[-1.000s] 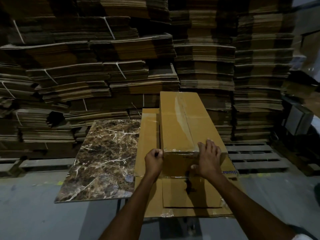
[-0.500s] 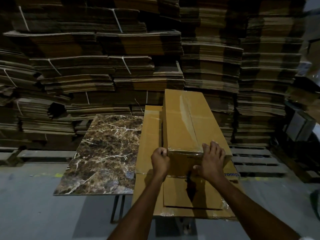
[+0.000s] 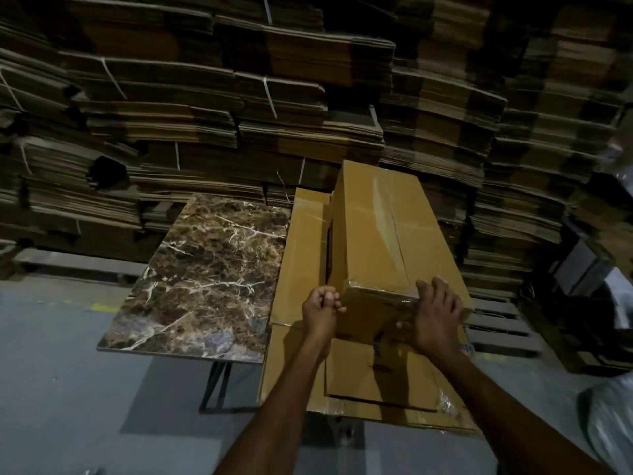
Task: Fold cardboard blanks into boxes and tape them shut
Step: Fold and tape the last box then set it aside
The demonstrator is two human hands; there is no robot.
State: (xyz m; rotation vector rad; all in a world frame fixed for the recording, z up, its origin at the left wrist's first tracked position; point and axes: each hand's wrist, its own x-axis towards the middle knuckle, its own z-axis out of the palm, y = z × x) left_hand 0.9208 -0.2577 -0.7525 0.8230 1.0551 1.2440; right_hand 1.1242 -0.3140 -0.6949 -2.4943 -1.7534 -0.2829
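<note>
While the right hand (image 3: pixel 436 318) lies flat and spread on the near end of the box (image 3: pixel 373 241), its fingers reaching over the top edge and its thumb pressed against the end face, the left hand (image 3: pixel 320 311) sits curled at the box's near left corner, fingertips touching the cardboard; whether it pinches anything there I cannot tell. Clear tape (image 3: pixel 383 200) runs away from the hands along the top seam of the box, and a glossy band of it shows again over the near edge between them. The box is long and closed, lying lengthwise away from the person, on top of flat blanks (image 3: pixel 298 265) that spread beneath both wrists and out just left of the left hand. Further left of that hand a brown marble tabletop (image 3: pixel 205 269) sits just beside the blanks, with dark metal legs (image 3: pixel 214 382) showing under its near edge. Right of the right hand, pallet slats (image 3: pixel 496 325) lie low on the ground. Beyond the far end of the box, stacks of bundled cardboard (image 3: pixel 239 114) tied with pale straps rise like a wall, and grey floor (image 3: pixel 68 389) stretches out to the left of the left forearm
</note>
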